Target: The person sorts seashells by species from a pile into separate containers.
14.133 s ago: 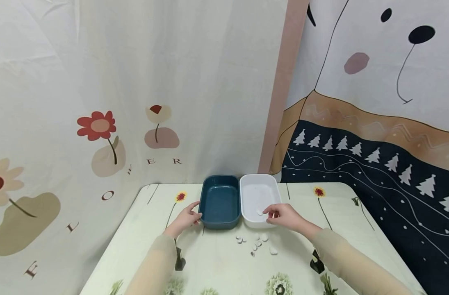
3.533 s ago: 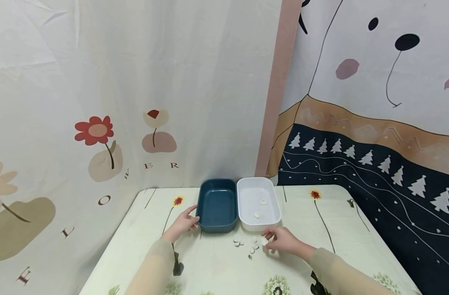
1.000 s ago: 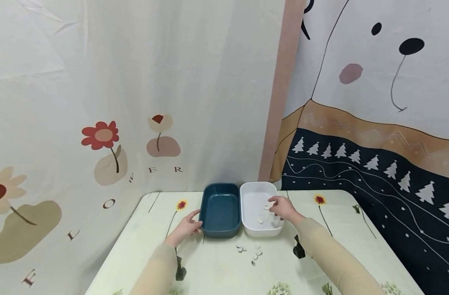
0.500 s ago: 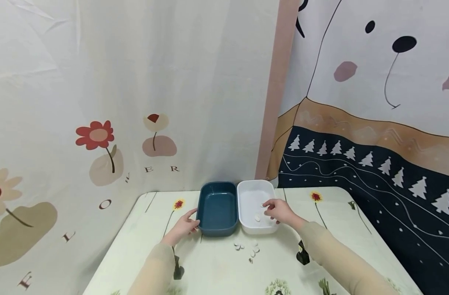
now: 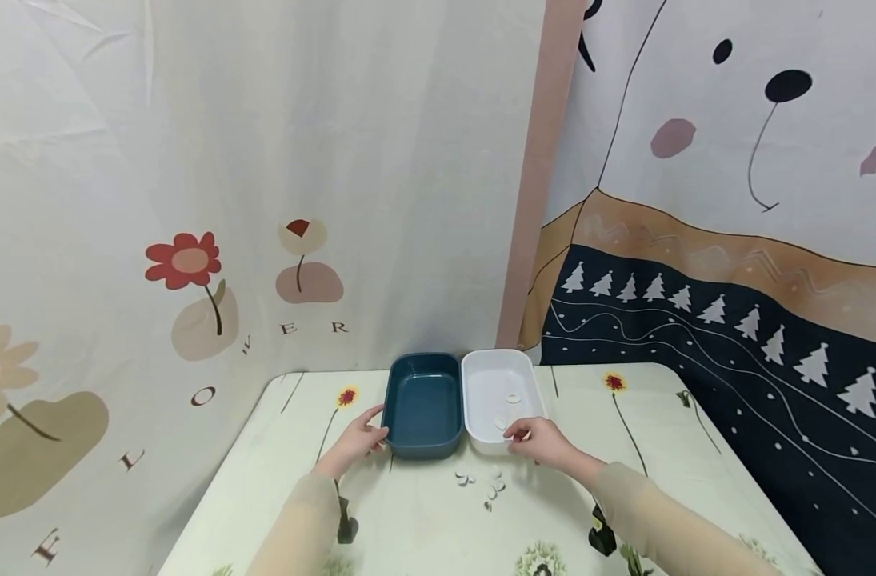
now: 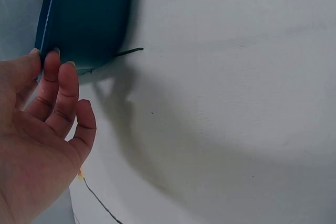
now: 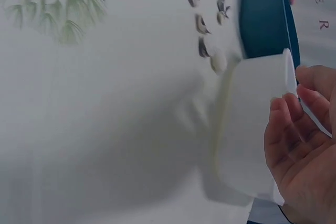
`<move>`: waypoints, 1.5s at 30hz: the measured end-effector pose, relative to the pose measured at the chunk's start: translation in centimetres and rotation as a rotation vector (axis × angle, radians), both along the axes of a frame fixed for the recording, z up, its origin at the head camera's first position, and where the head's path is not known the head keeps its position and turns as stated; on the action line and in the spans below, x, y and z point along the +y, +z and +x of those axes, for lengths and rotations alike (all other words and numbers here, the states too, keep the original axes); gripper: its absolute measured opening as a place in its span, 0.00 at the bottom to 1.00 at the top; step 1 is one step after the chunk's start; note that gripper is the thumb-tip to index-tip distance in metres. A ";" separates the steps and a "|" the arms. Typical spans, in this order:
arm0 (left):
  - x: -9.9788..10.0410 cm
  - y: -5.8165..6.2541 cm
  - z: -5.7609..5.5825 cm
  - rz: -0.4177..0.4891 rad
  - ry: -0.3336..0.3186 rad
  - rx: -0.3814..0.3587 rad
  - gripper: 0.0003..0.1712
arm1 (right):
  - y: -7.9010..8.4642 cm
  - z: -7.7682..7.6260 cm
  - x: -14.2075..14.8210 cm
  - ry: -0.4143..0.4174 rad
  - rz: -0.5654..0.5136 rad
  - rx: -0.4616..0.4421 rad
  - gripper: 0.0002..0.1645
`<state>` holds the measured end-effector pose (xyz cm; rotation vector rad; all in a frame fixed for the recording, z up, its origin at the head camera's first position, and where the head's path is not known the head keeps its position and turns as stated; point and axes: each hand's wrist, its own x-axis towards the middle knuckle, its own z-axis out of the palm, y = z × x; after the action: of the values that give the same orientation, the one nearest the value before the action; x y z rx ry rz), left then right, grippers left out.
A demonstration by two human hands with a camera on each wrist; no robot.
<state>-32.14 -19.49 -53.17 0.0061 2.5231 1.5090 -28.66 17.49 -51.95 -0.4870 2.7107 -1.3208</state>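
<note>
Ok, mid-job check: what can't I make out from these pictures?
Head view: near right corner of the white tray, hidden by the right hand.
Head view: what the small pieces are exactly; too small.
Left wrist view: far part of the blue tray, cut off by the top edge.
Right wrist view: the white tray's floor, hidden by its wall.
</note>
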 end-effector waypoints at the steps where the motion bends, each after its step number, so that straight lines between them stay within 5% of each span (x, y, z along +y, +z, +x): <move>1: 0.0 0.0 0.0 0.001 -0.001 0.001 0.32 | -0.2 0.2 0.0 0.012 -0.002 0.008 0.09; 8: 0.0 0.2 0.1 0.002 -0.008 -0.001 0.32 | -1.5 1.1 -0.4 0.090 -0.015 0.061 0.10; 14: 0.0 0.2 0.1 0.006 -0.009 -0.004 0.32 | -3.1 1.7 -1.0 0.130 -0.049 0.019 0.13; 24: 0.2 0.1 0.2 0.009 -0.001 -0.008 0.32 | -5.8 2.0 -1.6 0.026 -0.108 0.005 0.17; 45: 0.2 0.5 0.4 0.011 0.003 -0.023 0.32 | -6.4 2.4 -3.4 -0.124 0.149 0.070 0.20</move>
<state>-31.77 -19.32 -52.72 -0.0133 2.4983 1.5152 -26.21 14.06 -58.33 -0.3631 2.9125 -1.1360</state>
